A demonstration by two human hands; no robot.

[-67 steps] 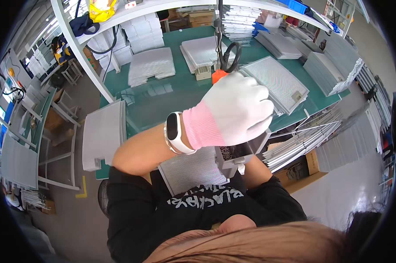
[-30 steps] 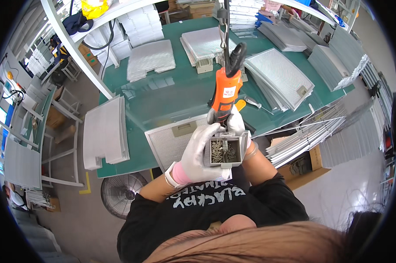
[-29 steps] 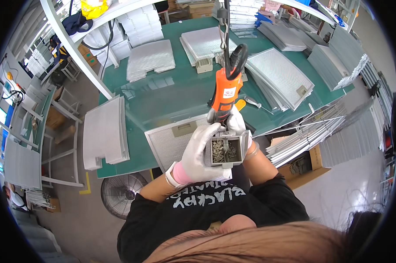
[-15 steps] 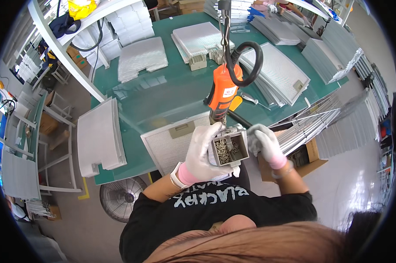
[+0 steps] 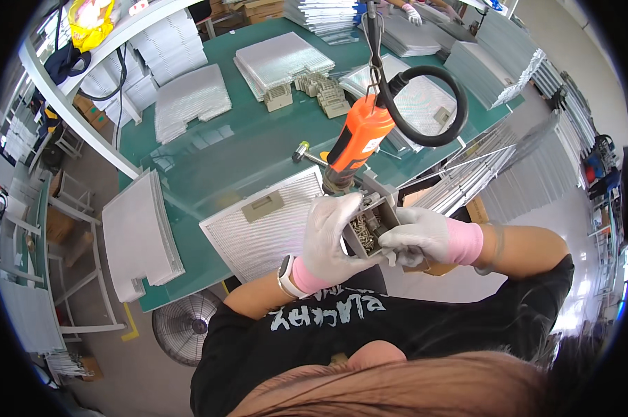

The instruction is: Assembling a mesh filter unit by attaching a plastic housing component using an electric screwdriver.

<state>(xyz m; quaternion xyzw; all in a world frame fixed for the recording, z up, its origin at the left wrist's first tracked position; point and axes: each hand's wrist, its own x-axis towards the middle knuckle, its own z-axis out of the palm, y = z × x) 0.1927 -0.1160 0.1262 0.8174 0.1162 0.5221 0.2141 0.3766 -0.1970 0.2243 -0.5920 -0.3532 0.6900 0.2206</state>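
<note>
- Left hand [image 5: 328,236], white-gloved: fingers curled around a tilted, angular grey box [image 5: 353,245] at the desk's [image 5: 217,163] near edge.
- Right hand [image 5: 428,236]: clear of the box half a second ago, fingers now bent over its right rim; whether they pinch anything cannot be told.
- Small shiny metal screws [image 5: 363,231] heaped inside.
- Rectangular fine-mesh panel [image 5: 276,229], flat on the smooth green desk.
- Slanted orange-and-black power tool [image 5: 361,137], just beyond the box.
</note>
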